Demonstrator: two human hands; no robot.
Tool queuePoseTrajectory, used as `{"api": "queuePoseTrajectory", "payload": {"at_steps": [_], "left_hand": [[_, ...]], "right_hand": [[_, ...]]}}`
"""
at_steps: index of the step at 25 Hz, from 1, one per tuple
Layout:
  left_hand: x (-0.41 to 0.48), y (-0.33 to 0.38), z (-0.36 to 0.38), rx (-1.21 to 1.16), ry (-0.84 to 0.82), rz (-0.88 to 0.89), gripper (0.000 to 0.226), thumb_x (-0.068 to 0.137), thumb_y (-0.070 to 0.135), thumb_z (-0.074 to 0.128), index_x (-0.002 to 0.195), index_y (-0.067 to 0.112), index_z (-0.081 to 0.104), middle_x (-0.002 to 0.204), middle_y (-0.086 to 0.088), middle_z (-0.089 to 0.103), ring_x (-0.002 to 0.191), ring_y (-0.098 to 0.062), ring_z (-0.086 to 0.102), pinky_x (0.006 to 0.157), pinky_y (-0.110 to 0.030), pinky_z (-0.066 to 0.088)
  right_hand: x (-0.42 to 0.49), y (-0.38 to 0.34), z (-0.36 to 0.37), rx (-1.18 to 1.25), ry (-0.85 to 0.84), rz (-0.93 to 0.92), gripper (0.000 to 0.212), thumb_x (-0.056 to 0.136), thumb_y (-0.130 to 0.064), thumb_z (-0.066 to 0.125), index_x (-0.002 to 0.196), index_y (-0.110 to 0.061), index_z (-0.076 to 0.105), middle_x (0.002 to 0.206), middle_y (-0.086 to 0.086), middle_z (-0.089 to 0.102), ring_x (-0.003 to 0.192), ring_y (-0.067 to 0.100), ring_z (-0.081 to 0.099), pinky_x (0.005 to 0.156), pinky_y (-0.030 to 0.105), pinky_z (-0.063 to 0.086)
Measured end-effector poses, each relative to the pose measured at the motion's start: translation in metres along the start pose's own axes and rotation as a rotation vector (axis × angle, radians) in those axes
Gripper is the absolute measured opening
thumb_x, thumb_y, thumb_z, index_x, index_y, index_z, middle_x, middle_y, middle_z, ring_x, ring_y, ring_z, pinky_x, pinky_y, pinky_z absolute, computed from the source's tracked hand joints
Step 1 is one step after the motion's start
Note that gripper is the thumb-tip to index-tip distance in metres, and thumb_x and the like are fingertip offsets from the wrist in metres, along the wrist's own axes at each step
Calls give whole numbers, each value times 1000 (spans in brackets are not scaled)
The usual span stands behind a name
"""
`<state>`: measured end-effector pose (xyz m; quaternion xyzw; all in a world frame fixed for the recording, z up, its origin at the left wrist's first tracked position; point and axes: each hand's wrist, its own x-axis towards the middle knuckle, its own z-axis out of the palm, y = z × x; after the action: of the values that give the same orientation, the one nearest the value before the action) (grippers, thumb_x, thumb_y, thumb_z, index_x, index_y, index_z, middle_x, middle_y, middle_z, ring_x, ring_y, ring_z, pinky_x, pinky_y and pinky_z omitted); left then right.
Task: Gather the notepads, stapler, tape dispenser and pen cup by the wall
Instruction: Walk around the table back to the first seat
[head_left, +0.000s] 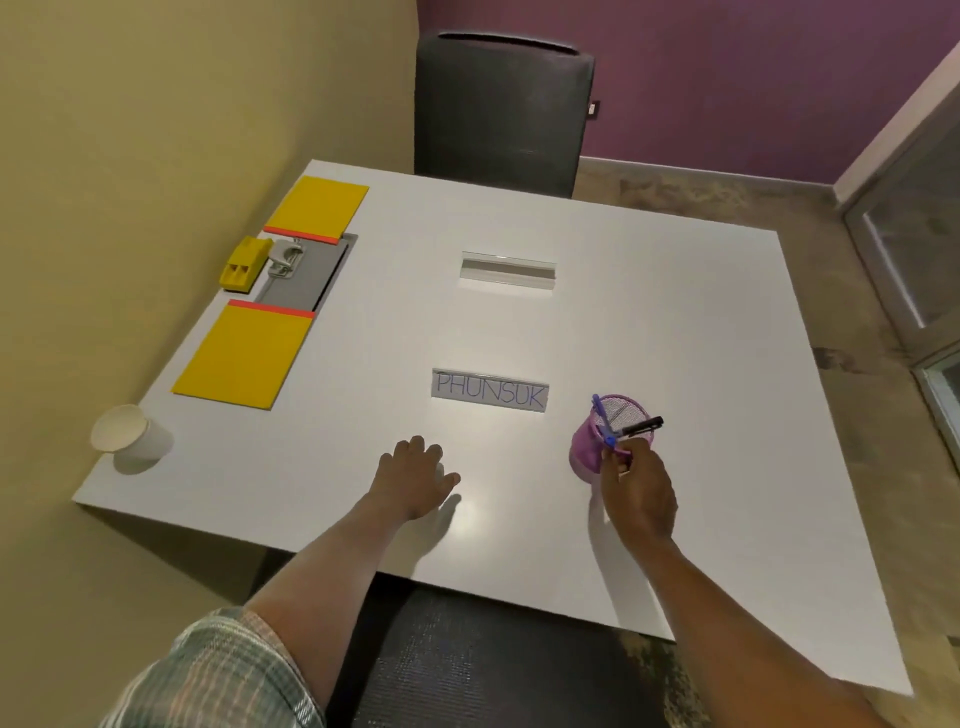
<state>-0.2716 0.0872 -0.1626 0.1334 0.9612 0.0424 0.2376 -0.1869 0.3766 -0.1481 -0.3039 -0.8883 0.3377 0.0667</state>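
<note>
**Nearly gathered: only the pen cup sits away from the wall**

Along the yellow wall (130, 156) on the person's left, most of the set lies in one row at the edge of the white surface (675, 338). A far notepad (317, 208) and a near notepad (244, 356) bracket the smaller items. Between them sit a yellow block, which I take for the stapler (240, 264), and a pale rounded piece, probably the tape dispenser (285, 257). It rests on a grey panel (317, 275).

The purple mesh pen cup (597, 447) stands well apart from them, on the person's right side. The right hand (639, 493) grips it from behind, with its fingers (621, 464) curled at the near rim. This is probably so that the cup can travel upright and the pens (641, 427) leaning out of it do not tip.

The left hand (415, 475) holds nothing and lies palm down on the surface with its fingers loosely spread, seemingly as a brace.

A white paper cup (130, 434) stands at the near corner by the wall. A hand-lettered name card (490, 391) lies in the middle, roughly in the cup's path, so the carry is best made above it.
</note>
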Motion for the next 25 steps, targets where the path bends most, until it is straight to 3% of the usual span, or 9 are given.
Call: {"api": "queuePoseTrajectory", "payload": {"at_steps": [7, 13, 15, 18, 20, 23, 25], "left_hand": [[-11, -138, -10, 33, 52, -128, 58, 94, 59, 44, 133, 16, 48, 130, -9, 49, 121, -29, 49, 97, -42, 43], [-21, -214, 0, 78, 104, -150, 56, 93, 60, 46, 127, 15, 47, 128, -10, 48, 115, -27, 51, 92, -40, 46], [-21, -244, 12, 82, 129, -158, 57, 95, 58, 44, 132, 15, 42, 138, -13, 44, 122, -29, 48, 96, -40, 45], [-20, -268, 30, 81, 88, -177, 73, 100, 59, 34, 157, 17, 16, 166, -19, 8, 151, -39, 18, 119, -48, 27], [-15, -284, 44, 58, 107, -177, 76, 100, 62, 23, 161, 22, -1, 167, -16, -10, 155, -37, 1, 123, -51, 12], [-14, -288, 54, 57, 209, -147, 76, 99, 65, 13, 161, 24, -1, 167, -15, -8, 154, -37, 2, 124, -54, 9], [-12, -293, 65, 13, 274, -130, 75, 100, 65, 19, 161, 24, 8, 168, -15, 0, 154, -37, 8, 124, -55, 12]], "right_hand": [[-30, -121, 97, 59, -190, -237, 5, 94, -39, 56, 96, -35, 54, 96, -8, 66, 84, 17, 63, 72, 35, 52], [-39, -206, 166, 55, -298, -317, 8, 91, -40, 56, 89, -32, 54, 87, -12, 65, 79, 14, 62, 67, 31, 42], [-36, -234, 194, 37, -325, -347, 7, 89, -37, 58, 91, -31, 56, 89, -10, 67, 82, 17, 62, 68, 31, 42], [-22, -267, 219, 13, -324, -375, 9, 89, -31, 58, 95, -25, 60, 93, -2, 70, 87, 24, 63, 70, 34, 45], [-10, -293, 245, -11, -320, -392, 11, 89, -29, 57, 96, -21, 60, 96, 2, 71, 89, 29, 63, 72, 37, 48], [11, -327, 271, -15, -305, -403, 13, 90, -26, 55, 100, -19, 60, 102, 7, 72, 93, 33, 63, 71, 36, 45], [25, -351, 295, -22, -299, -415, 16, 90, -26, 55, 103, -19, 60, 104, 8, 71, 93, 33, 62, 70, 34, 40]]}}
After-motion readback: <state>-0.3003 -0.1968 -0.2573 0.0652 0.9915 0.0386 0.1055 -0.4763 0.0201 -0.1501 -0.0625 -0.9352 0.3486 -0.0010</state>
